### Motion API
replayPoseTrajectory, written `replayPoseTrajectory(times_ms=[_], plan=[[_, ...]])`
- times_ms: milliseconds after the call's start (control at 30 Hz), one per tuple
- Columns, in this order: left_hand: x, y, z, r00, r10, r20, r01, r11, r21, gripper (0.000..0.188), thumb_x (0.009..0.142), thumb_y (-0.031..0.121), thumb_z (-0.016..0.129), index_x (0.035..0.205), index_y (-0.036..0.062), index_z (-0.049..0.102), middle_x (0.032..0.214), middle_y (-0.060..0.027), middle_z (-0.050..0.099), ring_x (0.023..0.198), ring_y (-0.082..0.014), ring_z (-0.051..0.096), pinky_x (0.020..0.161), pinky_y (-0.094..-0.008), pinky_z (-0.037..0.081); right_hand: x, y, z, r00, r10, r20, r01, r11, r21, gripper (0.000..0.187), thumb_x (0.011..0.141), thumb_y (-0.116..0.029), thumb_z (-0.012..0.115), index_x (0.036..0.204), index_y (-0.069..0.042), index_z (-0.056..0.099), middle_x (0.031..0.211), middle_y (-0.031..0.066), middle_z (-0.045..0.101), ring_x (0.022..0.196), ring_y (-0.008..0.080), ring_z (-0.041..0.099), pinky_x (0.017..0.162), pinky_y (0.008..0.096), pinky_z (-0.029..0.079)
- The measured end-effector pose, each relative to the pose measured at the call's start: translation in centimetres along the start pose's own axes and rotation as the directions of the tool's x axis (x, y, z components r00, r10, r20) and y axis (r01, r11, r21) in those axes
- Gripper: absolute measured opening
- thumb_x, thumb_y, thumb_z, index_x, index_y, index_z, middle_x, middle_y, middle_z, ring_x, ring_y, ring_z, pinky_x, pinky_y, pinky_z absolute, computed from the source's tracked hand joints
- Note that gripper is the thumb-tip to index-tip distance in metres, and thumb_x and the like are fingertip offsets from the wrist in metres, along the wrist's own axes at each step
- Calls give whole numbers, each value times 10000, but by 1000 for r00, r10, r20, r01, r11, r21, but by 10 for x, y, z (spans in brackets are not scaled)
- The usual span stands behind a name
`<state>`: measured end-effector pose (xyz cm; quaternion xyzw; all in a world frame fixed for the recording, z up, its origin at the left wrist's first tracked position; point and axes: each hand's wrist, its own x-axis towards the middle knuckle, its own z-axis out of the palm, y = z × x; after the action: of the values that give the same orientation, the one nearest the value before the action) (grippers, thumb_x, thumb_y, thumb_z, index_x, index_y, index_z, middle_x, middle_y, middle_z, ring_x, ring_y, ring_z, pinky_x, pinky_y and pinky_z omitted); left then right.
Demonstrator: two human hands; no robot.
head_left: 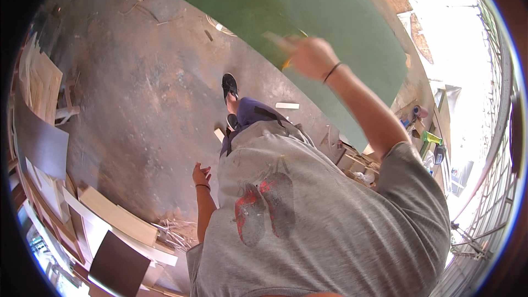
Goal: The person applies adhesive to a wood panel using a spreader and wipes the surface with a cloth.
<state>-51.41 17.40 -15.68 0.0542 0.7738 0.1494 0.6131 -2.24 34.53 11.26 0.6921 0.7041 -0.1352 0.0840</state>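
Note:
My right hand (pixel 314 58) is closed, raised over a large green panel (pixel 352 27) at the upper right. A blurred, pale, narrow tool (pixel 275 39) sticks out to its left, and small yellow-orange parts show by the fingers. Motion blur hides the tool's exact kind, and I cannot tell whether it touches the panel. Lower left of this, my left hand (pixel 202 175) hangs beside my body with fingers loosely bent and apart, holding nothing.
Stacked boards (pixel 41 82) and planks (pixel 118 214) line the left side. A coiled cord (pixel 220 26) lies by the panel's edge. One pale wood strip (pixel 287 105) is on the floor near my feet. Bottles and clutter (pixel 432 137) stand at right.

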Motion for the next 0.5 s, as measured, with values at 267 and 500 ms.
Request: replayPoseTrajectory(times_ms=[267, 500], plan=[[76, -190, -63, 989, -125, 73, 112, 980, 167, 485, 841, 503, 466, 1143, 126, 512, 669, -30, 543, 685, -152, 529, 654, -392, 392, -38, -59, 15, 988, -23, 151, 26, 1000, -18, 447, 723, -126, 476, 1161, -188, 542, 700, 123, 618, 656, 283, 626, 558, 399, 485], [-21, -86, 21, 996, -28, 89, 14, 987, 158, 430, 837, 475, 494, 1124, 156, 524, 660, -16, 533, 712, -158, 557, 672, -388, 397, -85, 39, 1, 981, 192, 0, -192, 980, 59, 365, 717, -117, 492, 1073, -136, 567, 793, 120, 643, 737, 291, 637, 580, 399, 504]])
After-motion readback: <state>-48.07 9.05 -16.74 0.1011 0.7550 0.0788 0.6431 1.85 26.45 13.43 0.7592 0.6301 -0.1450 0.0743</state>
